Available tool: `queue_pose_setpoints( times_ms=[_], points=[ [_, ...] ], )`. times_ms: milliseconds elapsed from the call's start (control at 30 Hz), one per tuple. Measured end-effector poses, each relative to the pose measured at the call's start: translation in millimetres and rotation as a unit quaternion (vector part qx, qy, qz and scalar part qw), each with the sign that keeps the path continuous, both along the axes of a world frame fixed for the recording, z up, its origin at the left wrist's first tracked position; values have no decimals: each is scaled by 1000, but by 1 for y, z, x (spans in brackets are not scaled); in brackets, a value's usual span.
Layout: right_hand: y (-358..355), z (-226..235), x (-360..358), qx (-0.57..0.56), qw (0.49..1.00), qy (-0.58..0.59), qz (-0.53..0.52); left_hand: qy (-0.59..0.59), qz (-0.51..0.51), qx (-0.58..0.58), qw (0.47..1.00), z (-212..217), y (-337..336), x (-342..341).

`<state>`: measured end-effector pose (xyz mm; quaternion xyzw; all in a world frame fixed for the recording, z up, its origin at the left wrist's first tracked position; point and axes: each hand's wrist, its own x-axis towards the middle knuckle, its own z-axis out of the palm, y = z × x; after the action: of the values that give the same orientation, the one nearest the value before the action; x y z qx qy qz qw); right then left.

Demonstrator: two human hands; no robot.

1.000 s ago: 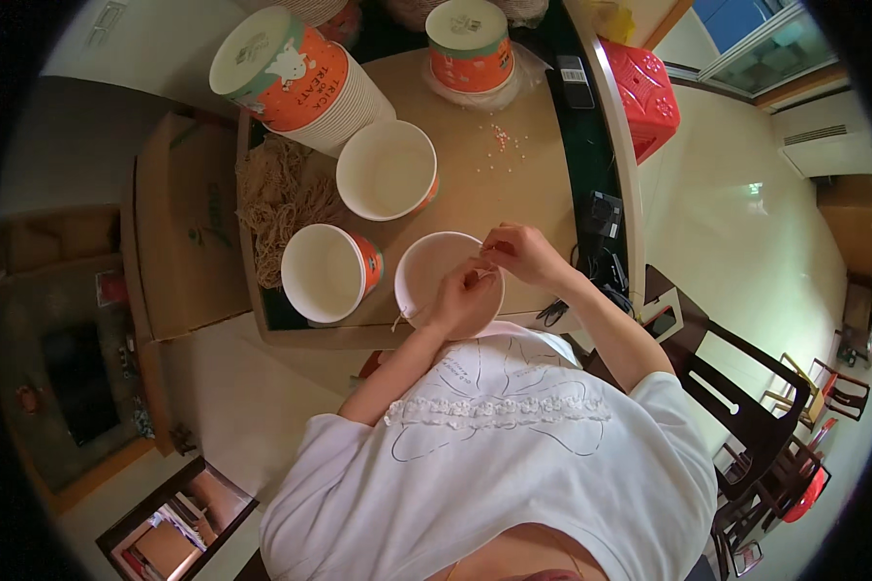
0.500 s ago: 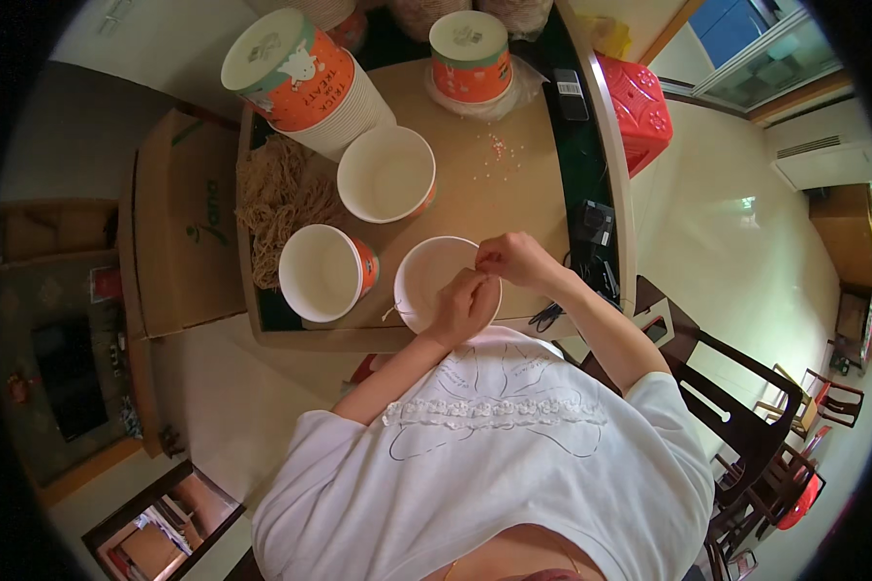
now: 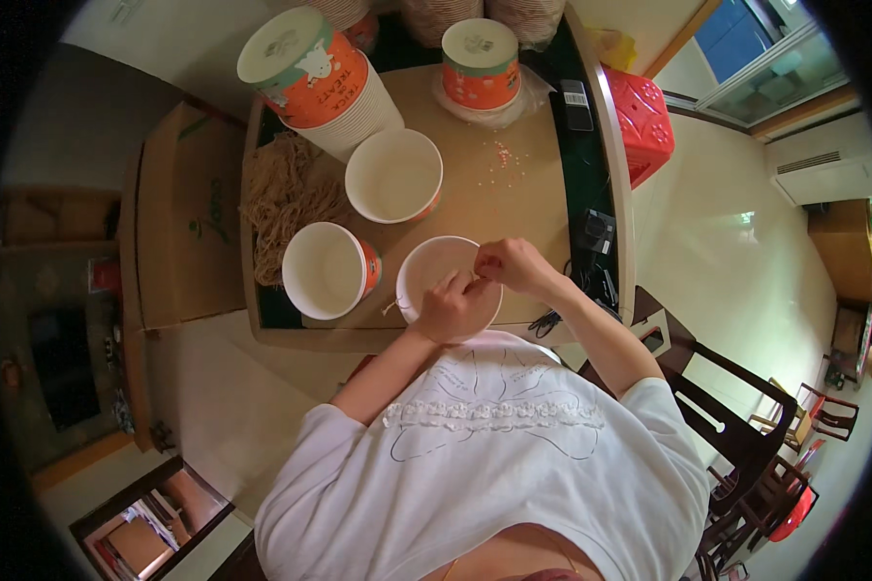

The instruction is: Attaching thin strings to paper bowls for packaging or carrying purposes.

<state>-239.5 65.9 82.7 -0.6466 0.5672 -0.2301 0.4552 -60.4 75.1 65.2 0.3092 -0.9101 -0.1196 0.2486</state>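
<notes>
A white paper bucket (image 3: pixel 419 274) stands upright at the table's near edge, its mouth facing up. Over its opening lies my left hand (image 3: pixel 449 308), fingers bent and closed near the right rim. There my right hand (image 3: pixel 515 264) meets it in a pinch; whatever lies between the fingertips is too small to make out. A short piece of brown string (image 3: pixel 390 307) sticks out from the bucket's left side. Two more open paper buckets, one to the left (image 3: pixel 326 271) and another farther back (image 3: pixel 394 176), have orange outsides.
A tall stack of upturned orange buckets (image 3: pixel 325 87) leans at back left, beside tangled brown string (image 3: pixel 286 184). Another upturned bucket (image 3: pixel 481 73) sits on plastic wrap. Small red and white bits (image 3: pixel 504 163) dot the table. Black devices (image 3: pixel 594 229) and cables line the right edge.
My left hand's fingers have shifted slightly, now a bit more spread over the bucket. My right hand stays at the right rim. The whole view has moved a little.
</notes>
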Motion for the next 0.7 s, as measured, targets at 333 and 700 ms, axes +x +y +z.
queue_pose_setpoints(
  times_ms=[333,700],
  points=[
    [2,-3,1,0,997,-47,-56,-13,-57,-76,995,-2,-11,6],
    [-3,1,7,-48,996,-21,-71,36,-65,-66,995,-1,-18,2]
  ],
)
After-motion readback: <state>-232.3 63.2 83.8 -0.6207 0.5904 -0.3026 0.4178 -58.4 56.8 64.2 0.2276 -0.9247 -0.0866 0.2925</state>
